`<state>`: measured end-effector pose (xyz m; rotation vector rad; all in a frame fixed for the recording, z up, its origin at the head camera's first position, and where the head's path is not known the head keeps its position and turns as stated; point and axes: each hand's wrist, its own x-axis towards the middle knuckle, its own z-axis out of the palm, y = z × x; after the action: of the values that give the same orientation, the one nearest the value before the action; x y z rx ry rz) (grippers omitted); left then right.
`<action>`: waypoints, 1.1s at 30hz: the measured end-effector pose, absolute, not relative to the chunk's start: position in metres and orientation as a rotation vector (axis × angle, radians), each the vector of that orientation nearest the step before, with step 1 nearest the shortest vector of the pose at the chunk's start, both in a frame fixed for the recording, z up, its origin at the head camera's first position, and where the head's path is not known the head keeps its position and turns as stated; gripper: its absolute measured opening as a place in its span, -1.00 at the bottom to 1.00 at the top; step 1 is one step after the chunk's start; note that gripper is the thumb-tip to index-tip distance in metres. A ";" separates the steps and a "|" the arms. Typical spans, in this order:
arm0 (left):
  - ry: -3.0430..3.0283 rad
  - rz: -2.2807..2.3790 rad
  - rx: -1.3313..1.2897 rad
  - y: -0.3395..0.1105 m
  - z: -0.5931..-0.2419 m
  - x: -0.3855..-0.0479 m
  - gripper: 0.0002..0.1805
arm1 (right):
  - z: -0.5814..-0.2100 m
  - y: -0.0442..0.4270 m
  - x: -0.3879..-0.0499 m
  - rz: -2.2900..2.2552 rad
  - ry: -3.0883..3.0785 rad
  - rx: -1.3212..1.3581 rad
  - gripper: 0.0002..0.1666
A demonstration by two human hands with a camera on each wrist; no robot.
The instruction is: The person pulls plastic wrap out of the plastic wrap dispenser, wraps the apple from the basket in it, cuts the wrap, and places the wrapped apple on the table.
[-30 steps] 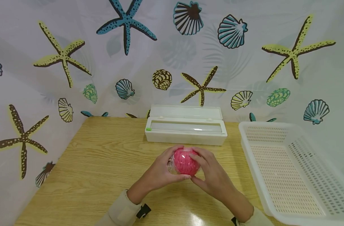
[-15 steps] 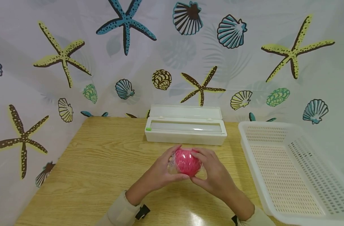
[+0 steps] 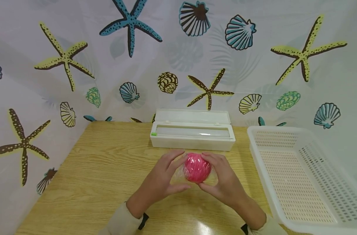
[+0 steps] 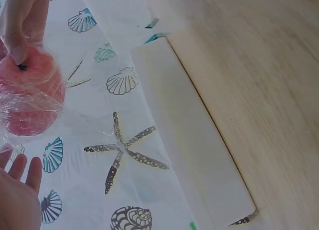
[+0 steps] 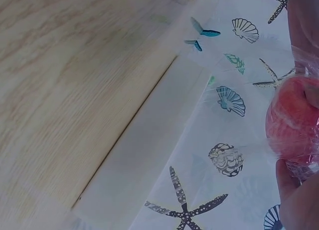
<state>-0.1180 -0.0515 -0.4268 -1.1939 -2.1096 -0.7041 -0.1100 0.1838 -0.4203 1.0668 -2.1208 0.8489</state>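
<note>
A pinkish-red apple [image 3: 197, 168], wrapped in shiny clear cling film, is held over the table. My right hand [image 3: 226, 179] grips it from the right, fingers at the top and thumb below. Beside its left side is my left hand [image 3: 159, 178], with fingers and thumb spread apart. Loose film [image 3: 179, 174] lies between that palm and the fruit. In the left wrist view a thumb presses beside the stem of the apple [image 4: 37, 90], while the left fingers [image 4: 33, 175] stand a little apart from it. The right wrist view shows the apple [image 5: 291, 120] partly covered by fingers.
Behind the hands a long white cling-film dispenser [image 3: 193, 143] stands with its lid raised, a roll inside. At the right is a white perforated plastic basket [image 3: 265, 182]. A cloth printed with shells and starfish hangs behind the wooden table [image 3: 108, 163].
The apple has shifted slightly right and turned in the hands. My left fingers and thumb have loosened and drawn back from it, while the right hand keeps hold.
</note>
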 end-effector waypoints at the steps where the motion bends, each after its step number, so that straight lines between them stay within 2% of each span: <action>1: -2.080 -0.645 -1.212 -0.051 -0.427 -0.118 -0.12 | -0.420 0.184 -0.110 0.856 -2.119 1.064 -0.17; 15: -1.980 -0.289 -1.194 -0.045 -0.433 -0.122 -0.02 | -0.413 0.184 -0.107 0.918 -2.187 0.958 -0.12; 25: -2.001 -0.323 -1.215 -0.039 -0.439 -0.125 -0.15 | -0.410 0.184 -0.100 1.034 -2.333 0.845 -0.04; 33: -2.001 -0.320 -1.230 -0.036 -0.439 -0.126 -0.15 | -0.410 0.185 -0.098 1.131 -2.376 0.810 -0.03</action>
<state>-0.1259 -0.0362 -0.4395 -1.2296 -2.0014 -0.3199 -0.0977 0.1848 -0.4101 0.8098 -2.3757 1.1311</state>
